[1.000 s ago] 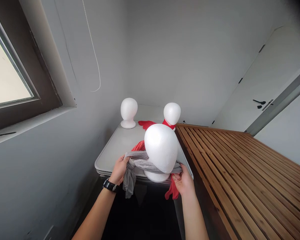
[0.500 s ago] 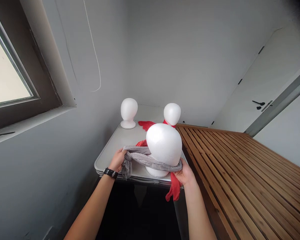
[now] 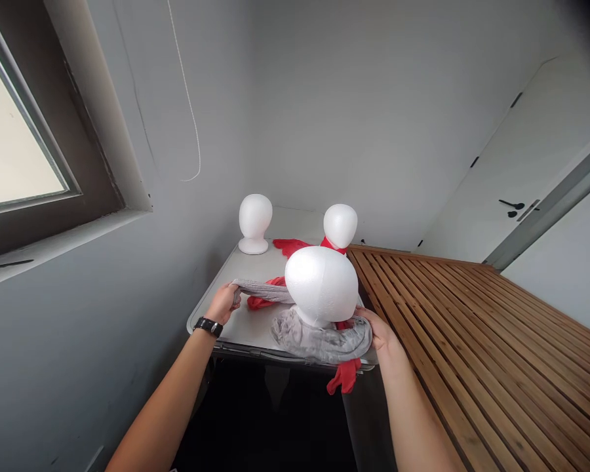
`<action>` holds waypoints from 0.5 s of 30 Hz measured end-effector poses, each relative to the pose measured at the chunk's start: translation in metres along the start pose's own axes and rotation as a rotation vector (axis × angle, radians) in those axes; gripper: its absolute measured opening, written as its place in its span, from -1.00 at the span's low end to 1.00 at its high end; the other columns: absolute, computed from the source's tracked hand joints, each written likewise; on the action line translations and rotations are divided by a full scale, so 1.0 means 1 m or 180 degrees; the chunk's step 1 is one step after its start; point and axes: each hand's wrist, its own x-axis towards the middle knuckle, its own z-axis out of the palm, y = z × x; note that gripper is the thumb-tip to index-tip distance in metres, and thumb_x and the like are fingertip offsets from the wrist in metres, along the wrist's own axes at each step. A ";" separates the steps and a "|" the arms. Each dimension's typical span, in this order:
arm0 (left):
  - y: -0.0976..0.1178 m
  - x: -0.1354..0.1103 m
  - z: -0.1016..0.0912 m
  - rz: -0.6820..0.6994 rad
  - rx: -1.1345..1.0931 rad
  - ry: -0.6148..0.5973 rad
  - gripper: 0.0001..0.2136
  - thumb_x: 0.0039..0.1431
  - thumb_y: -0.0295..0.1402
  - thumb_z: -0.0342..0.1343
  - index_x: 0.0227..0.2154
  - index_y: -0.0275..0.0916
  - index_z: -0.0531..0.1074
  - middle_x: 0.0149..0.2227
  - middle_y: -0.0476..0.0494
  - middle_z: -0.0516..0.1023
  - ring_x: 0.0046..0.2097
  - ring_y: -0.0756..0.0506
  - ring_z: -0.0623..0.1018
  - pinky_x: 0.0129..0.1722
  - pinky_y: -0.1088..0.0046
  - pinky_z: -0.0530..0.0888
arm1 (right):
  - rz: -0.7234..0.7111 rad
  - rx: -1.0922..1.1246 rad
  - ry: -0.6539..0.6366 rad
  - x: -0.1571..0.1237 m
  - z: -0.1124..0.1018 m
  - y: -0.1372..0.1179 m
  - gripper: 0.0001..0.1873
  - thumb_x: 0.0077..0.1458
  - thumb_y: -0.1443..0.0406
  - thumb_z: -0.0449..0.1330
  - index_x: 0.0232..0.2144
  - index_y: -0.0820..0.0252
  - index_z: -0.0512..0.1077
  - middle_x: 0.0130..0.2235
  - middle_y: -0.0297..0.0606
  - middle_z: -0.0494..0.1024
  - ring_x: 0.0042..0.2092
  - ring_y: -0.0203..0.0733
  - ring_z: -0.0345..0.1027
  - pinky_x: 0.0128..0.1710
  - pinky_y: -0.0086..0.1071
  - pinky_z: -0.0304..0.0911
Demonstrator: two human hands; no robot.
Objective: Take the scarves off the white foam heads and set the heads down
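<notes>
A white foam mannequin head (image 3: 322, 285) stands at the table's near edge, with a grey scarf (image 3: 324, 342) lying loosely around its base. My left hand (image 3: 223, 303) is closed on one end of the scarf and holds it stretched out left of the head. At the head's right side, my right hand (image 3: 375, 330) touches the bunched scarf; its fingers are partly hidden behind the fabric and the head. Red cloth (image 3: 345, 377) hangs over the front edge beneath the scarf, and more red cloth (image 3: 261, 301) lies behind the stretched part.
Two more foam heads stand at the back: a bare one (image 3: 254, 223) on the left and one (image 3: 340, 225) with a red scarf at its neck. The pale table (image 3: 226, 278) sits between the grey wall (image 3: 177, 262) and a slatted wooden surface (image 3: 447, 308).
The scarf's front part has dropped from my hands to the table around the head's base. My left hand has moved slightly left, pulling one end, and my right hand slightly right.
</notes>
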 end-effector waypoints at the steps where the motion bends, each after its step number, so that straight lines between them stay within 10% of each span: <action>1: 0.003 0.000 0.000 -0.0009 0.0013 -0.0085 -0.74 -0.02 -0.26 0.29 -0.38 -0.20 0.30 -0.54 0.10 0.30 -0.60 0.11 0.21 -0.62 0.57 0.09 | 0.0156 -0.0027 -0.0075 0.002 -0.001 -0.003 -0.74 0.04 0.52 0.35 -0.19 0.23 0.59 -0.31 -0.17 0.72 -0.30 -0.07 0.68 -0.29 -0.27 0.60; 11: 0.077 0.034 0.040 0.0400 0.0269 -0.0577 -0.72 0.09 -0.23 0.29 -0.38 -0.20 0.28 -0.48 0.02 0.34 -0.54 0.09 0.24 -0.57 0.54 0.13 | -0.0064 -0.0372 -0.0182 0.050 0.020 -0.080 -0.62 0.10 0.46 0.28 -0.01 0.20 0.58 -0.22 -0.25 0.73 -0.35 -0.20 0.62 -0.29 -0.36 0.53; 15: 0.066 0.037 0.049 0.0494 0.0937 -0.0484 -0.80 0.03 -0.30 0.32 -0.40 -0.22 0.40 -0.51 -0.02 0.41 -0.50 0.03 0.31 -0.49 0.49 0.19 | -0.0465 -0.1402 0.0180 0.053 0.030 -0.075 -0.66 0.01 0.37 0.39 -0.11 0.20 0.62 -0.32 -0.26 0.70 -0.32 -0.09 0.59 -0.28 -0.27 0.49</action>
